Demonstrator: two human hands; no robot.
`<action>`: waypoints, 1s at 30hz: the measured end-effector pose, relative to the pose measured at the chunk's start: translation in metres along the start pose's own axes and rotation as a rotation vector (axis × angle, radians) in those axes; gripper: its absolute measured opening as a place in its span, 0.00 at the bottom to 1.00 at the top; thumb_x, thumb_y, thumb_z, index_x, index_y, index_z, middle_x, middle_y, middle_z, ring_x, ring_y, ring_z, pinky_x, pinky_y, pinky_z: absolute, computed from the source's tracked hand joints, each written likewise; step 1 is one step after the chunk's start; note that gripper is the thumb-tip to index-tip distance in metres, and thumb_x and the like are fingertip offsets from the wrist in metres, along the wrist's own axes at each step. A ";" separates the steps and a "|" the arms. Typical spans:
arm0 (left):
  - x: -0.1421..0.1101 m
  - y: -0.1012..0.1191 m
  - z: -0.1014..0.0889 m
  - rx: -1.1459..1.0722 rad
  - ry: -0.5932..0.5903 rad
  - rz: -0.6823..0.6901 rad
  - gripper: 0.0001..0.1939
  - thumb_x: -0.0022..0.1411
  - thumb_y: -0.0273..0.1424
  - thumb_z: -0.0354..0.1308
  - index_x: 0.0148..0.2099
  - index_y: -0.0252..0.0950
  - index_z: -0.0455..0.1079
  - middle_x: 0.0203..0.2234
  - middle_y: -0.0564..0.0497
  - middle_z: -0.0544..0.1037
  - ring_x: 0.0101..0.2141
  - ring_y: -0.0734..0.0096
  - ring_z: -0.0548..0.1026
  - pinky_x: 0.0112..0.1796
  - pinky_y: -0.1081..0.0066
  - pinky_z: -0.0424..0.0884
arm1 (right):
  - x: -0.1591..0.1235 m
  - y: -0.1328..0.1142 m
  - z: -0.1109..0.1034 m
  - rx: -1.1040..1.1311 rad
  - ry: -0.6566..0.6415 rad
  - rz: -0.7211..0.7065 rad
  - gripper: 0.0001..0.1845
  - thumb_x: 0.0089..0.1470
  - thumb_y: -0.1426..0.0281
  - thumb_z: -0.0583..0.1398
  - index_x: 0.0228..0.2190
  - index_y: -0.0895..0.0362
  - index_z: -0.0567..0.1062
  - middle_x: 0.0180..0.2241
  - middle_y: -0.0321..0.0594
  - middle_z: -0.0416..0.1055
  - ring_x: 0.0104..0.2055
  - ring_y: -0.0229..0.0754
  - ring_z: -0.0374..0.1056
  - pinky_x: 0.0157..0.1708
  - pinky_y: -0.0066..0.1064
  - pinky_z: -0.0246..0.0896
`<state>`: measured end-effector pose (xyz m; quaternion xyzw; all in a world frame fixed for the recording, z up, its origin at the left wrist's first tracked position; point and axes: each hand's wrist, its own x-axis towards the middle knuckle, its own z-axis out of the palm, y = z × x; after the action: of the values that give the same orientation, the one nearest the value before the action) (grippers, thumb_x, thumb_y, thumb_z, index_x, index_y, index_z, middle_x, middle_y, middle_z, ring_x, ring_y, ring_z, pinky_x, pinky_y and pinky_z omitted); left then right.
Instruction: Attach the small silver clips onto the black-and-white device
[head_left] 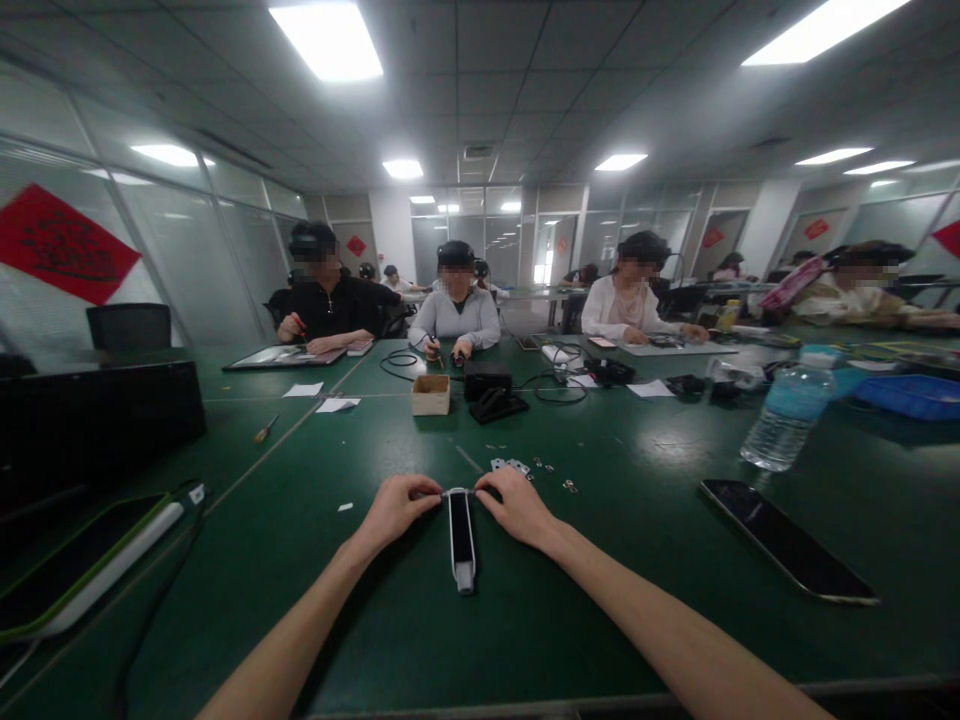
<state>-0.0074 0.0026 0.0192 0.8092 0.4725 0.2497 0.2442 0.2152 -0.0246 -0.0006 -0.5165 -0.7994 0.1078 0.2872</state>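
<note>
A long narrow device (462, 535) with a white frame and a black face lies on the green table (405, 650), its tapered light-grey end towards me. At its far end, my left hand (397, 508) pinches the left side with thumb and fingers. My right hand (517, 503) does the same on the right side. Whatever small part may sit between the fingertips is too small to make out. Just beyond my right hand lie flat silvery metal pieces (498, 464), partly hidden by it. Several small metal rings (570, 486) are scattered to their right.
A smartphone (787, 540) and a water bottle (787, 415) stand to the right. On the left are a green-edged device (82, 565) with a cable and a black panel (97, 430). Ahead sit a small open box (430, 400) and a black stand (499, 405). Several people work across the table.
</note>
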 end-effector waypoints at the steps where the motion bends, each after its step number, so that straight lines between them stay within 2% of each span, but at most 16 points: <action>1: 0.000 0.001 0.001 -0.003 0.004 0.003 0.10 0.56 0.33 0.57 0.38 0.36 0.77 0.34 0.50 0.82 0.35 0.63 0.78 0.40 0.68 0.71 | 0.000 0.000 0.000 0.001 -0.002 0.003 0.10 0.59 0.70 0.56 0.37 0.59 0.77 0.38 0.44 0.75 0.42 0.43 0.66 0.45 0.35 0.59; 12: -0.001 0.004 0.002 -0.032 0.022 0.002 0.09 0.55 0.32 0.58 0.39 0.37 0.75 0.36 0.51 0.81 0.37 0.65 0.77 0.40 0.67 0.72 | 0.000 0.001 0.000 0.011 0.003 -0.002 0.10 0.59 0.70 0.56 0.37 0.58 0.77 0.37 0.43 0.75 0.42 0.44 0.66 0.45 0.36 0.59; 16: -0.003 0.004 -0.001 0.047 0.000 0.002 0.12 0.55 0.33 0.58 0.42 0.38 0.74 0.37 0.51 0.80 0.34 0.66 0.76 0.38 0.67 0.72 | 0.000 0.000 -0.001 0.015 0.001 0.009 0.10 0.59 0.70 0.56 0.38 0.58 0.77 0.38 0.43 0.75 0.42 0.44 0.66 0.44 0.36 0.60; 19: -0.002 -0.001 -0.002 0.181 0.019 0.052 0.14 0.55 0.33 0.60 0.45 0.39 0.74 0.39 0.51 0.78 0.39 0.63 0.74 0.42 0.64 0.69 | -0.001 -0.001 -0.002 0.009 0.009 0.009 0.10 0.59 0.69 0.55 0.38 0.58 0.76 0.38 0.43 0.75 0.42 0.43 0.66 0.44 0.35 0.60; 22: 0.000 -0.009 -0.004 0.320 0.048 0.091 0.16 0.53 0.34 0.62 0.46 0.43 0.73 0.48 0.49 0.75 0.50 0.54 0.68 0.49 0.56 0.65 | 0.000 0.000 -0.006 -0.032 0.042 -0.009 0.11 0.59 0.69 0.55 0.38 0.58 0.76 0.38 0.43 0.74 0.42 0.43 0.66 0.44 0.34 0.60; 25: 0.000 -0.015 -0.005 0.421 0.056 0.072 0.17 0.53 0.37 0.63 0.47 0.47 0.73 0.56 0.50 0.68 0.57 0.47 0.60 0.51 0.47 0.60 | 0.002 0.006 -0.018 -0.129 0.110 -0.028 0.11 0.59 0.69 0.54 0.38 0.58 0.76 0.39 0.43 0.74 0.42 0.44 0.66 0.43 0.34 0.59; 30: -0.002 -0.014 -0.005 0.542 0.092 0.046 0.16 0.59 0.43 0.56 0.50 0.49 0.72 0.64 0.50 0.55 0.64 0.45 0.44 0.57 0.40 0.47 | 0.004 0.040 -0.056 -0.361 0.214 0.060 0.13 0.60 0.69 0.52 0.38 0.58 0.75 0.40 0.44 0.74 0.44 0.45 0.65 0.43 0.35 0.57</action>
<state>-0.0208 0.0074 0.0136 0.8433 0.5142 0.1562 -0.0090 0.2761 -0.0101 0.0276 -0.5916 -0.7551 -0.0841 0.2697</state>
